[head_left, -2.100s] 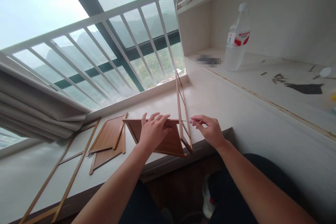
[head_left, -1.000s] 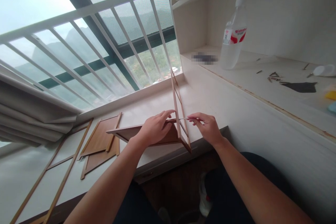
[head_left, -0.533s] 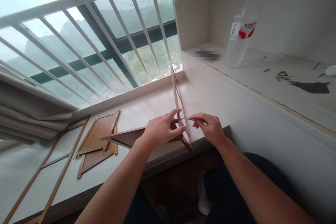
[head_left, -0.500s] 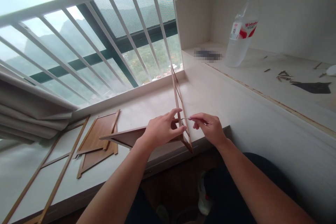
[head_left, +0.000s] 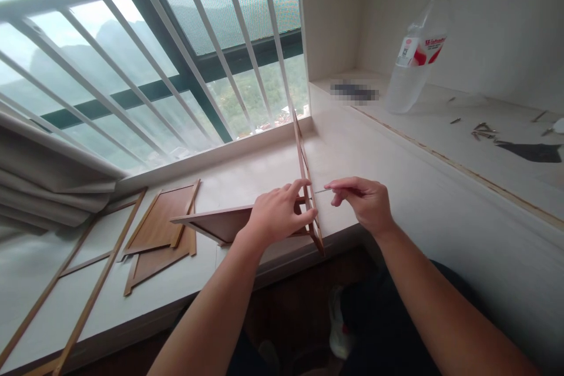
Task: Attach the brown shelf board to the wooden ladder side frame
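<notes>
My left hand [head_left: 282, 211] is closed around the joint where a brown wooden panel [head_left: 215, 224] meets an upright wooden frame [head_left: 301, 155]. Its fingers and thumb sit on either side of the frame's bar, and the palm covers part of the panel. To the right, my right hand [head_left: 363, 200] pinches a thin metal hex key [head_left: 324, 190] between thumb and fingers. The key points left, its tip at the frame's outer side; whether it sits in a screw head is too small to tell.
Two more wooden panels [head_left: 161, 217] overlap on the white ledge [head_left: 247, 170], left of a long wooden frame [head_left: 94, 299] lying flat. On the right shelf [head_left: 423, 111] stand a plastic bottle [head_left: 416, 53], several screws [head_left: 483, 130] and a black scrap [head_left: 531, 151]. A railing [head_left: 194, 17] crosses the window.
My right hand has drawn slightly right and up with the hex key, whose visible bent end no longer shows. My left hand keeps its grip on the frame. The view has shifted slightly.
</notes>
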Demonstrator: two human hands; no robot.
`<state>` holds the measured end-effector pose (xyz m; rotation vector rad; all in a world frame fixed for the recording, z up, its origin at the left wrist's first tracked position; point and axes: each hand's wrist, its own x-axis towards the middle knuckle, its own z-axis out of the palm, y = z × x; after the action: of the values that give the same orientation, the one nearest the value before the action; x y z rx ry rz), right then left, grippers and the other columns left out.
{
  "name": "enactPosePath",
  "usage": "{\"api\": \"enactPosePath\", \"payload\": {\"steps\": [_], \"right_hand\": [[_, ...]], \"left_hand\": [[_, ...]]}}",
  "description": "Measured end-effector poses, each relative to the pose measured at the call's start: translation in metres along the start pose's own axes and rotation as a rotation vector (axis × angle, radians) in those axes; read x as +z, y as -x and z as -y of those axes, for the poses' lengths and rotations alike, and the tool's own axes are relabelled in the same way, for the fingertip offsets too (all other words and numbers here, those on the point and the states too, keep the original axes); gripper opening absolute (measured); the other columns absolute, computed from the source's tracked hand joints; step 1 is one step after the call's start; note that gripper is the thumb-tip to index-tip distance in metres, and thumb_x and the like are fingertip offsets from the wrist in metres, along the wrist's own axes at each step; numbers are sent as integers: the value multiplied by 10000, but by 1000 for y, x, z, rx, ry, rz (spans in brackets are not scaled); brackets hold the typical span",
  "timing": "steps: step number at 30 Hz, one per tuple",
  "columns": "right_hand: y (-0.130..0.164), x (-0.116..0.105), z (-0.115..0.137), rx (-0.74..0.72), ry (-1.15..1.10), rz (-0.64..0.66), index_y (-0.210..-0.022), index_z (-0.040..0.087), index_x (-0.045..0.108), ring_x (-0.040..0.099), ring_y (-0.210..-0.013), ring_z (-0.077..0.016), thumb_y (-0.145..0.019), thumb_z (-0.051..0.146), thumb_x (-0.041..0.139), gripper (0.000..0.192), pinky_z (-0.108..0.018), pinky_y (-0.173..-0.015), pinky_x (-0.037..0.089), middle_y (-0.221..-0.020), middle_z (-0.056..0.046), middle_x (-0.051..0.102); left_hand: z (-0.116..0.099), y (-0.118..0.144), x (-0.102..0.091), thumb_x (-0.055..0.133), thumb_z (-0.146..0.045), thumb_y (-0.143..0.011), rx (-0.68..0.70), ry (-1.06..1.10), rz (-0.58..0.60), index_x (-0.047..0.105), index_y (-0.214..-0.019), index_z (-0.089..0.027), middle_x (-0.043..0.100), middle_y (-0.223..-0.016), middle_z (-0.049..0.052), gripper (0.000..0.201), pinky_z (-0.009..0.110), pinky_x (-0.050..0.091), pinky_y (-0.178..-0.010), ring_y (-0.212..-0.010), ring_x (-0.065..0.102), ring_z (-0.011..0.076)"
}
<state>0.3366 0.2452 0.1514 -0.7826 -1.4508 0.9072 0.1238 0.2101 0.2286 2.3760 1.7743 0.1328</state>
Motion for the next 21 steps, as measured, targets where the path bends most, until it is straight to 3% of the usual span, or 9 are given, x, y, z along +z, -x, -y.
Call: {"api": "enactPosePath", "payload": {"steps": [6, 11, 16, 21], "right_hand": [[-25, -1, 16, -102, 70, 66, -965, 196, 794, 760, -803, -159, -901, 293, 731, 132, -295, -808, 638, -873, -33, 790], [-11, -2, -3, -126, 49, 87, -902, 204, 779, 762, -841, -158, -918, 295, 717, 111, -303, -813, 648, -959, -43, 792], [2, -8, -11, -225, 134, 218, -931, 237, 784, 758, -973, -167, -944, 203, 671, 119, -320, -918, 621, -990, -29, 796], [5, -8, -6, -266, 174, 156, -960, 247, 779, 762, -957, -169, -942, 184, 667, 130, -318, -895, 625, -1000, -28, 796]], "left_hand": [[1, 1, 2, 491, -622, -904, 6, -7, -18, 417, -1413, -385, 726, -1225, 2, 567, 413, 539, -865, -1125, 698, 301], [-1, 2, 2, 487, -618, -910, 0, -10, -16, 421, -1425, -388, 727, -1213, 6, 568, 398, 537, -875, -1110, 698, 296], [0, 3, 2, 486, -620, -910, -6, -7, -14, 415, -1446, -392, 721, -1225, 3, 587, 413, 540, -895, -1103, 695, 294], [0, 2, 2, 487, -603, -912, -11, -22, -7, 397, -1470, -409, 717, -1224, -1, 598, 420, 540, -893, -1086, 697, 291]]}}
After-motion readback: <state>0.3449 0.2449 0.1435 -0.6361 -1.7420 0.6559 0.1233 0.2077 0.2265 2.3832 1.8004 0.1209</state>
